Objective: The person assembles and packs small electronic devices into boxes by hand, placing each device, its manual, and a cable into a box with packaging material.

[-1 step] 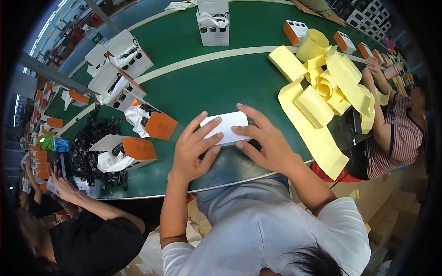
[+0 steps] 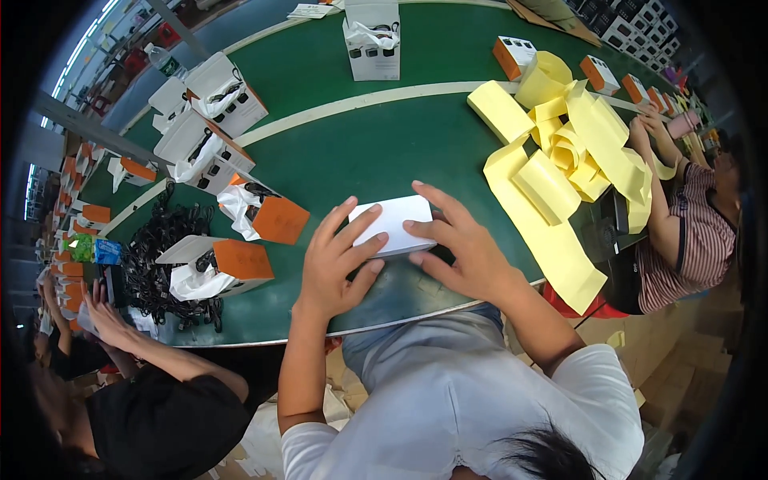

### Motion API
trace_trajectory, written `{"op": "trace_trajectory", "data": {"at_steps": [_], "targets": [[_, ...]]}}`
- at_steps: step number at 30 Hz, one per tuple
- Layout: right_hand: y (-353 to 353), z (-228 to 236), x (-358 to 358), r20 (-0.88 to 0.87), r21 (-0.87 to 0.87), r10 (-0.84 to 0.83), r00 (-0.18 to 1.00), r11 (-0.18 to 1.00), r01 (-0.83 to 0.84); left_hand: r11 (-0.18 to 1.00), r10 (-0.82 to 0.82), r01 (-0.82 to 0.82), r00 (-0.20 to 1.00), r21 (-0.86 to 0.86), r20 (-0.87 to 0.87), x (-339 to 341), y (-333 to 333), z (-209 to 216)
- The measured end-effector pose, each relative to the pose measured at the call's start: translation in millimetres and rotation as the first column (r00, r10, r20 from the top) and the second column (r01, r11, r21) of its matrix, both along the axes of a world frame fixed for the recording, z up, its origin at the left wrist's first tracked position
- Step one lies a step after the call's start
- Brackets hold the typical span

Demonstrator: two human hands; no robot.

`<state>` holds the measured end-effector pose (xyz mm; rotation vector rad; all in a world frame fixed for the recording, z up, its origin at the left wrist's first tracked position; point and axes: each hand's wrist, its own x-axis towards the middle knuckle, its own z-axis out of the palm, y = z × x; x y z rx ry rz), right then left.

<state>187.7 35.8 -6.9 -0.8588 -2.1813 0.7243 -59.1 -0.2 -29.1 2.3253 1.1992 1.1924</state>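
Note:
A small white box (image 2: 400,212) lies in front of me on the green table (image 2: 344,152), its plain top facing up. My left hand (image 2: 336,256) grips its left side, with fingertips over the top face. From the other side my right hand (image 2: 472,252) holds the right end, two fingertips resting on top and the thumb by the near edge. The underside of the box is hidden. To the left of my left hand stand open orange-and-white cartons (image 2: 244,260) with white wrapping (image 2: 196,282) and black cables sticking out.
A heap of black cables (image 2: 160,264) lies at the left, by a co-worker's hand (image 2: 112,320). Curled yellow paper strips (image 2: 552,184) cover the right side, beside a co-worker in a striped shirt (image 2: 684,232). An open white carton (image 2: 374,56) stands at the far middle.
My hands and the white box stay in place. The co-worker's hand at the left has shifted slightly.

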Motion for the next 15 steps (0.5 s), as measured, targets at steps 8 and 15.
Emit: {"op": "trace_trajectory", "data": {"at_steps": [8, 15], "targets": [[9.6, -51.1, 2.0, -0.094, 0.162, 0.043, 0.995, 0.986, -0.027, 0.956, 0.223, -0.181, 0.959, 0.229, -0.173, 17.6, -11.6, -6.3], [4.7, -48.9, 5.9, -0.189, 0.091, 0.095, 0.977, 0.993, -0.079, 0.933, 0.234, -0.211, 0.971, 0.293, -0.043, 29.7, -7.3, -34.0]]}}
